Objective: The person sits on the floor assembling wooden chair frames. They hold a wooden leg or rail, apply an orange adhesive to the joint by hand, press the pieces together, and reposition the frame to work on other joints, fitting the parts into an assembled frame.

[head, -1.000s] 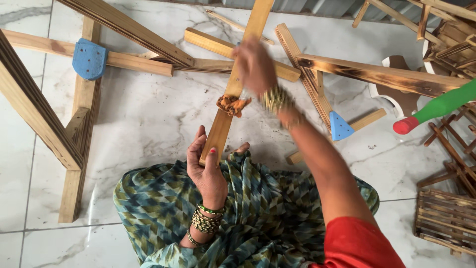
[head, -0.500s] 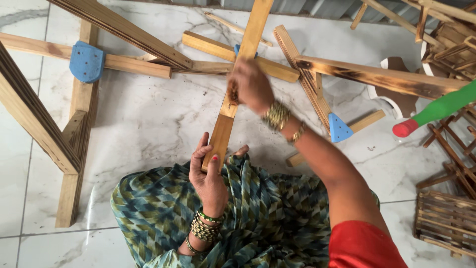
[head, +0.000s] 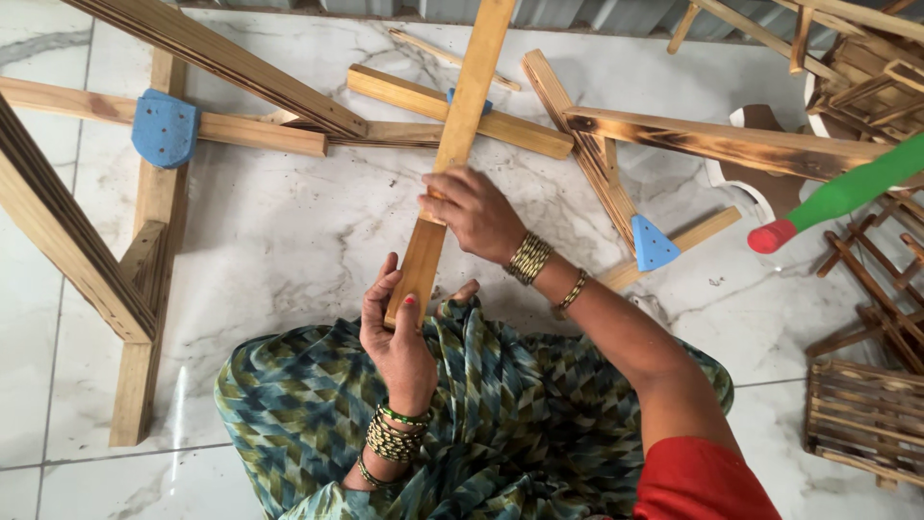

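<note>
Hands grip a long wooden slat [head: 452,154] running from top centre down to mid-frame. Left hand [head: 395,332] curls its fingers around the slat's lower end; right hand [head: 474,214] closes over it higher up. Blue corner brackets [head: 165,127] join wooden frames [head: 144,250] on the marble floor [head: 279,231].
</note>
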